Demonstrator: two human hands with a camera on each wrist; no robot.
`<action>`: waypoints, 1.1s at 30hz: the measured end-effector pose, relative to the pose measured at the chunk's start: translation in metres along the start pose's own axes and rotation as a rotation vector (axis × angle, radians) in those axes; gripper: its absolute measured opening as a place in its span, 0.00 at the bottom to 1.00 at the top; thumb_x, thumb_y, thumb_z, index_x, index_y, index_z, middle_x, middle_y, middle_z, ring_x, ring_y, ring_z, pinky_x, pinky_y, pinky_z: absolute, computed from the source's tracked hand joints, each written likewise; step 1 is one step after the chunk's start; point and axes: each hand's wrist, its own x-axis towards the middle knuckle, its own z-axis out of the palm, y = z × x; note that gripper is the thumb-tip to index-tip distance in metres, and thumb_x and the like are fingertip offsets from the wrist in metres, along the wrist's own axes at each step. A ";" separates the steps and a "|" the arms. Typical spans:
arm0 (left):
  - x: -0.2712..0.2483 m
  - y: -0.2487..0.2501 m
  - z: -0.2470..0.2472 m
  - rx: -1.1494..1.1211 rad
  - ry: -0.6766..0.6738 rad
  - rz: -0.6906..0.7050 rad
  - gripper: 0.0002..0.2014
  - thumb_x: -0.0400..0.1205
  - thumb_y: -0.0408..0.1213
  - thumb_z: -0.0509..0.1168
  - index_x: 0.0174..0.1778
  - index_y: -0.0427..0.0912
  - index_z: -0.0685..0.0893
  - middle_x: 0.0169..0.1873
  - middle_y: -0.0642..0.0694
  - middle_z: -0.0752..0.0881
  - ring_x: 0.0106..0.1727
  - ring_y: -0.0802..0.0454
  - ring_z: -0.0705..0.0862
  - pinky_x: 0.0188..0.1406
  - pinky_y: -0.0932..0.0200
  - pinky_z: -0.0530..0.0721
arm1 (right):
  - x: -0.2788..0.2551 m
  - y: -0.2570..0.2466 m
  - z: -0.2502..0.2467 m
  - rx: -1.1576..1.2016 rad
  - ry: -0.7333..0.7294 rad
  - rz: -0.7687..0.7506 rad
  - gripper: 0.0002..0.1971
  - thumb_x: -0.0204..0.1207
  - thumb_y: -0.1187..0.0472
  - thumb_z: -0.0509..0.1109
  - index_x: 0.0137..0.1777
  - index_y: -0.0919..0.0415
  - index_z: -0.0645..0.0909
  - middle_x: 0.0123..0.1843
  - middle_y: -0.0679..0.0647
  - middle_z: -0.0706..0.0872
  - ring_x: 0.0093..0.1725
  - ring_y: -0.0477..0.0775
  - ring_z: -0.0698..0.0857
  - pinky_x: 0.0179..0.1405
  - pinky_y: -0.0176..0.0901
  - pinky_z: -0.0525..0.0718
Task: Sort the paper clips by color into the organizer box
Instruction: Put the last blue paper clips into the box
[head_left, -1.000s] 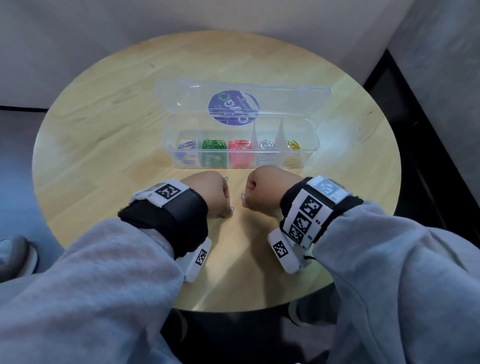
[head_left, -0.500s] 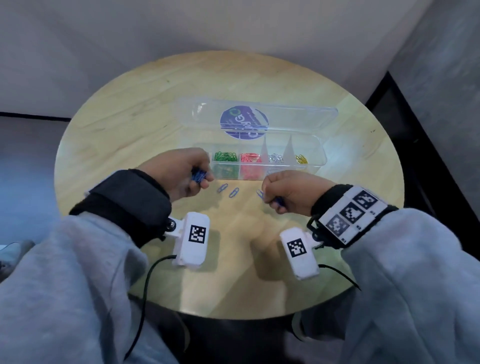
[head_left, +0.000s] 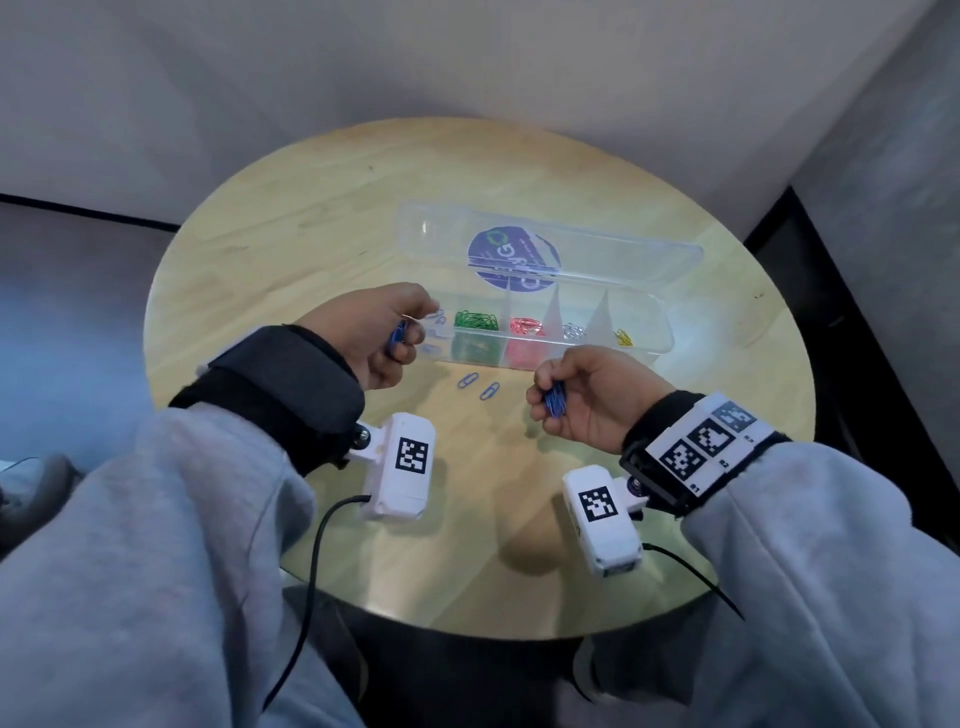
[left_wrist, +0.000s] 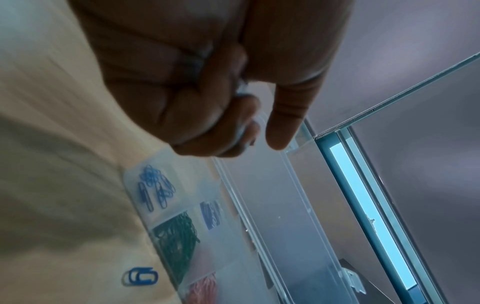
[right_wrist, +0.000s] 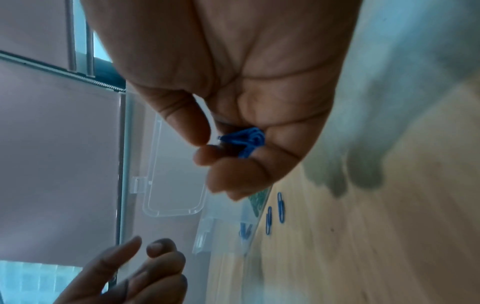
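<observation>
From the head view, the left hand curls round a bunch of blue clips beside the organizer box; the right hand curls round another blue bunch. Two loose blue clips lie on the worktop. The lid's purple label is unreadable.

The left wrist view alone shows blue clips in the end compartment, green clips next.

The right wrist view shows the lid's clasp tabs.
</observation>
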 end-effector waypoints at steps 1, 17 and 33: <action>0.001 0.000 -0.001 -0.008 0.005 -0.002 0.09 0.79 0.40 0.61 0.33 0.48 0.71 0.21 0.52 0.66 0.13 0.60 0.61 0.11 0.73 0.53 | 0.001 -0.001 0.003 -0.048 0.006 -0.005 0.13 0.78 0.68 0.51 0.32 0.63 0.70 0.31 0.57 0.74 0.23 0.50 0.76 0.18 0.34 0.76; 0.001 -0.008 -0.014 0.231 0.062 -0.026 0.09 0.81 0.44 0.62 0.37 0.46 0.75 0.26 0.51 0.67 0.25 0.55 0.60 0.16 0.70 0.55 | 0.047 -0.017 0.048 -1.875 0.092 -0.262 0.22 0.72 0.68 0.68 0.63 0.47 0.73 0.42 0.47 0.76 0.43 0.54 0.77 0.33 0.41 0.73; 0.003 -0.007 -0.012 0.158 0.048 -0.015 0.09 0.81 0.43 0.62 0.37 0.44 0.76 0.26 0.49 0.71 0.24 0.56 0.66 0.12 0.71 0.63 | 0.036 -0.004 0.044 -1.846 0.202 -0.179 0.13 0.78 0.55 0.60 0.54 0.61 0.82 0.50 0.54 0.86 0.50 0.56 0.85 0.50 0.45 0.84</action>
